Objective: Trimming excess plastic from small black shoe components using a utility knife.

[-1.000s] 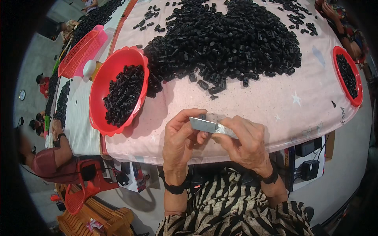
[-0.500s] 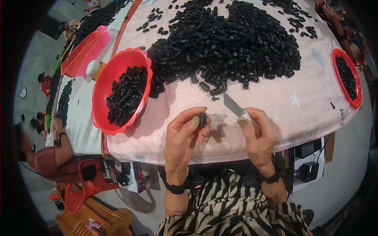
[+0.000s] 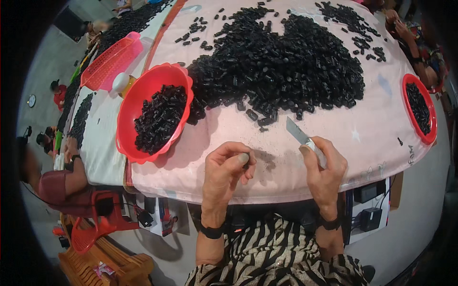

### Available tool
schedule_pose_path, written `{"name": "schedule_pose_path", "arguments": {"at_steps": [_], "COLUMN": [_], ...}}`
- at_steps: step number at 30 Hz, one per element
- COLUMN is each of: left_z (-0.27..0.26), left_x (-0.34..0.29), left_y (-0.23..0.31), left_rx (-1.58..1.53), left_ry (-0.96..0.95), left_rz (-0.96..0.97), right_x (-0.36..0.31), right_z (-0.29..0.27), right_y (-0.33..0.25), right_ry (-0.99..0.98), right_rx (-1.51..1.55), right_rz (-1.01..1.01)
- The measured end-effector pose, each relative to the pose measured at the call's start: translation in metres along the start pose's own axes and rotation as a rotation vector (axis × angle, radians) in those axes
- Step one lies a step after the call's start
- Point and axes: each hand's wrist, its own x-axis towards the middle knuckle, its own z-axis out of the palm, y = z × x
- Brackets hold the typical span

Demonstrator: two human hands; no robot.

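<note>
Black piece (image 3: pixel 246 165): pinched at the front edge of a pink tablecloth (image 3: pixel 281 183), small, dark and largely hidden by fingers and thumb.
Neighbour at far left: a person in a maroon sleeve (image 3: pixel 55 186) sits beside the white-covered table, one hand near a strip of black parts (image 3: pixel 81 117).
Pink basket (image 3: pixel 109 62): long and perforated, it lies at a slant on the white cloth; whether it holds anything cannot be made out.
Bottle (image 3: pixel 122 83): white-capped and yellowish below, between basket and bowl.
Large red bowl (image 3: pixel 125 128): scallop-rimmed, with a mound of small black parts (image 3: pixel 161 119) inside, red wall showing around them.
Left hand (image 3: pixel 225 167): thumb and fingers nearly together on the black piece, remaining fingers curled, just above the cloth.
Heap (image 3: pixel 281 66): black parts piled beyond both hands, stray ones at its edges.
Right hand (image 3: pixel 327 167): closed around the silvery handle of a knife (image 3: pixel 296 131), thumb along it; the blade angles up and left toward the heap, apart from the black piece.
Smaller red bowl (image 3: pixel 429 138): near the table's right edge, well stocked with dark parts (image 3: pixel 419 107).
</note>
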Motion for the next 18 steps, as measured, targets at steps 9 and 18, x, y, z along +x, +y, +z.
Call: {"name": "schedule_pose_path", "arguments": {"at_steps": [9,18], "left_z": [0.028,-0.014], "left_x": [-0.014,0.009], "left_y": [0.018,0.118], "left_rx": [0.402,0.724], "left_ry": [0.171,0.52], "left_rz": [0.04,0.377], "right_x": [0.0,-0.001], "right_z": [-0.011,-0.016], "right_y": [0.008,0.003], "right_ry": [0.026,0.001], "right_rx": [-0.103,-0.056], "right_rz": [0.02,0.104]}}
